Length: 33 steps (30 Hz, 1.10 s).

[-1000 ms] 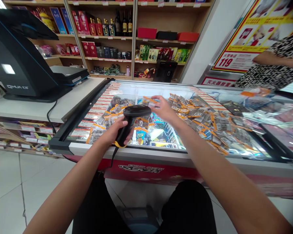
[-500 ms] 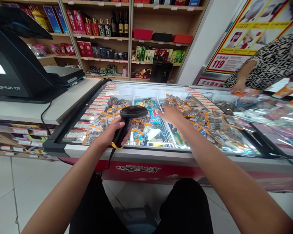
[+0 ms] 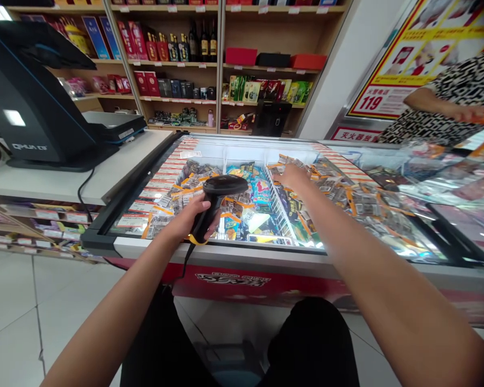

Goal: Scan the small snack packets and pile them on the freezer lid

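A black barcode scanner (image 3: 225, 185) with a yellow band at the foot of its handle is held upright in my left hand (image 3: 199, 215). My fingers wrap round the handle, and its head points right above the packets. My right hand (image 3: 293, 176) reaches over the freezer glass to the edge of a pile of small brown and orange snack packets (image 3: 331, 188). Its thumb side stretches leftward with the fingers apart; the far fingertips are partly hidden. More such packets (image 3: 177, 200) lie to the left, around and behind the scanner.
The packets lie on a glass-topped chest freezer (image 3: 234, 259) with blue packages inside. A dark checkout terminal (image 3: 52, 123) stands on the left counter (image 3: 105, 174). At right, a person in a patterned top (image 3: 463, 75) holds something orange. Stocked shelves (image 3: 173, 64) rise behind.
My right hand has moved slightly farther forward onto the packets. The scanner stays in my left hand. The other person's hand has lifted from the freezer with something orange. The view has shifted slightly.
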### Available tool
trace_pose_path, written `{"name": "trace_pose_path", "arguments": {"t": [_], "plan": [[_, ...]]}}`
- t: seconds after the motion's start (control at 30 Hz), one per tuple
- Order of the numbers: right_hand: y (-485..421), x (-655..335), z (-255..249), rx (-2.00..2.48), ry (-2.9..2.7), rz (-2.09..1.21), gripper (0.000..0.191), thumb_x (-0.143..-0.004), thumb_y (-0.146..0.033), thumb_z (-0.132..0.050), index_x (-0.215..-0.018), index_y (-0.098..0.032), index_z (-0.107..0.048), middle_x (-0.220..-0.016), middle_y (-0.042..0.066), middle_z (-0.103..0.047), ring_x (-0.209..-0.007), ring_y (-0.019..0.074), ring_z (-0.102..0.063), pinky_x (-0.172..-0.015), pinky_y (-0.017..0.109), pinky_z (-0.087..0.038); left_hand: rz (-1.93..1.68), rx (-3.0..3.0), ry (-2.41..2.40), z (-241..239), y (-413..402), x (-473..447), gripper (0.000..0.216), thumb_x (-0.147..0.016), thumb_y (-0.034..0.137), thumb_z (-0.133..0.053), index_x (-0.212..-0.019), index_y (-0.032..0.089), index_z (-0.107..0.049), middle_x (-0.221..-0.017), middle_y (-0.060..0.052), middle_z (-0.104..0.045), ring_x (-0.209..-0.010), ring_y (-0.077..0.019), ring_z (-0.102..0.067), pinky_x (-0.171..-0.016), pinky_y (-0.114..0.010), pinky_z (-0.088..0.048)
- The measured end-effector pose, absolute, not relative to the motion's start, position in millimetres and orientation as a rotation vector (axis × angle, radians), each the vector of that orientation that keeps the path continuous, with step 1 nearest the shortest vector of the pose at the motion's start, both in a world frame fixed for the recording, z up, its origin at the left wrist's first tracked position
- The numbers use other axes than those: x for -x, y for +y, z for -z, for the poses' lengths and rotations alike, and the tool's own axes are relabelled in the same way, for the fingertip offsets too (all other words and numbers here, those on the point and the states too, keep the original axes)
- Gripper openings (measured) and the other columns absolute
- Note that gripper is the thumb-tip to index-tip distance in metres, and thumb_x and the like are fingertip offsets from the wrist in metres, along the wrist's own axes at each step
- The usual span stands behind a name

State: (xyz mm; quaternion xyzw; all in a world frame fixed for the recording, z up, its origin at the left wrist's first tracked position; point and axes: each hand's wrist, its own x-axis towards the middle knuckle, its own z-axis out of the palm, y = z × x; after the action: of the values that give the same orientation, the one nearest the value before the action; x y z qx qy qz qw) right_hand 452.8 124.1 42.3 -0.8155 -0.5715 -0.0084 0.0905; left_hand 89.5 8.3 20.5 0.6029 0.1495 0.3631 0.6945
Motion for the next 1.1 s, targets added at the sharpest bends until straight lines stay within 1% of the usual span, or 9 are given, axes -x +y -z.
{"name": "trace_pose_path", "arguments": {"t": [0.1,0.23,0.3,0.43,0.53,0.77,0.9,1.0,1.1], "plan": [[123,-449,-52,2.359,-1.788,-0.18,0.078,-0.094,-0.068,-0.081,-0.141,-0.007,-0.078,-0.133,0.029,-0.078,-0.124,0.0453,-0.075,-0.107,0.055,-0.059,-0.81,-1.342,0.339,-21,8,-90,0.061,-0.09,0.066,-0.074,-0.123,0.016,-0.062,-0.057,0.004,-0.062,-0.036,-0.016,-0.053,-0.039,-0.026,-0.044],[104,-431,-64,2.255,-1.739,-0.276,0.049,-0.096,-0.048,-0.086,-0.132,-0.015,-0.083,-0.12,0.017,-0.084,-0.111,0.0354,-0.08,-0.101,0.041,-0.061,-0.802,-1.335,0.316,-21,8,-90,0.062,-0.091,0.065,-0.074,-0.127,0.015,-0.061,-0.057,0.004,-0.063,-0.035,-0.0162,-0.052,-0.038,-0.026,-0.043],[93,-419,-65,2.148,-1.645,-0.323,0.04,-0.096,-0.042,-0.085,-0.127,-0.018,-0.082,-0.112,0.014,-0.085,-0.102,0.032,-0.081,-0.095,0.04,-0.063,-0.802,-1.335,0.316,-22,8,-91,0.063,-0.091,0.065,-0.074,-0.127,0.016,-0.061,-0.058,0.004,-0.063,-0.035,-0.0163,-0.052,-0.038,-0.026,-0.043],[77,-399,-57,1.781,-1.422,-0.6,0.031,-0.091,-0.041,-0.089,-0.108,-0.019,-0.078,-0.092,0.01,-0.08,-0.084,0.0277,-0.077,-0.08,0.04,-0.066,-0.789,-1.336,0.318,-24,7,-91,0.065,-0.09,0.067,-0.076,-0.126,0.016,-0.062,-0.058,0.004,-0.062,-0.035,-0.0162,-0.052,-0.038,-0.026,-0.042],[71,-389,-48,1.539,-1.358,-0.654,0.029,-0.086,-0.04,-0.089,-0.101,-0.02,-0.075,-0.092,0.008,-0.079,-0.083,0.0263,-0.075,-0.079,0.041,-0.066,-0.766,-1.341,0.311,-23,6,-91,0.065,-0.09,0.067,-0.076,-0.127,0.015,-0.061,-0.058,0.004,-0.063,-0.035,-0.0157,-0.052,-0.038,-0.026,-0.044],[75,-379,-39,1.282,-1.34,-0.655,0.034,-0.077,-0.041,-0.086,-0.101,-0.02,-0.074,-0.095,0.006,-0.082,-0.09,0.0261,-0.077,-0.085,0.04,-0.063,-0.705,-1.373,0.309,-19,8,-89,0.066,-0.093,0.068,-0.074,-0.128,0.014,-0.06,-0.059,0.003,-0.064,-0.036,-0.0158,-0.054,-0.038,-0.026,-0.047],[79,-376,-41,1.295,-1.343,-0.652,0.037,-0.077,-0.043,-0.086,-0.103,-0.02,-0.074,-0.094,0.006,-0.082,-0.087,0.0252,-0.077,-0.082,0.038,-0.062,-0.711,-1.379,0.3,-20,8,-89,0.066,-0.093,0.069,-0.073,-0.129,0.014,-0.06,-0.058,0.003,-0.064,-0.036,-0.0159,-0.054,-0.037,-0.025,-0.045],[79,-380,-43,1.374,-1.312,-0.629,0.039,-0.082,-0.04,-0.086,-0.112,-0.02,-0.071,-0.096,0.007,-0.083,-0.086,0.0257,-0.078,-0.081,0.038,-0.062,-0.75,-1.354,0.297,-20,9,-90,0.066,-0.092,0.068,-0.074,-0.129,0.015,-0.061,-0.058,0.003,-0.064,-0.036,-0.0163,-0.054,-0.038,-0.025,-0.044],[75,-392,-43,1.63,-1.374,-0.504,0.046,-0.085,-0.033,-0.085,-0.125,-0.019,-0.07,-0.097,0.009,-0.083,-0.086,0.0282,-0.079,-0.083,0.04,-0.063,-0.789,-1.328,0.292,-19,9,-90,0.064,-0.092,0.066,-0.073,-0.128,0.015,-0.062,-0.057,0.003,-0.064,-0.035,-0.0166,-0.053,-0.039,-0.026,-0.045]]}}
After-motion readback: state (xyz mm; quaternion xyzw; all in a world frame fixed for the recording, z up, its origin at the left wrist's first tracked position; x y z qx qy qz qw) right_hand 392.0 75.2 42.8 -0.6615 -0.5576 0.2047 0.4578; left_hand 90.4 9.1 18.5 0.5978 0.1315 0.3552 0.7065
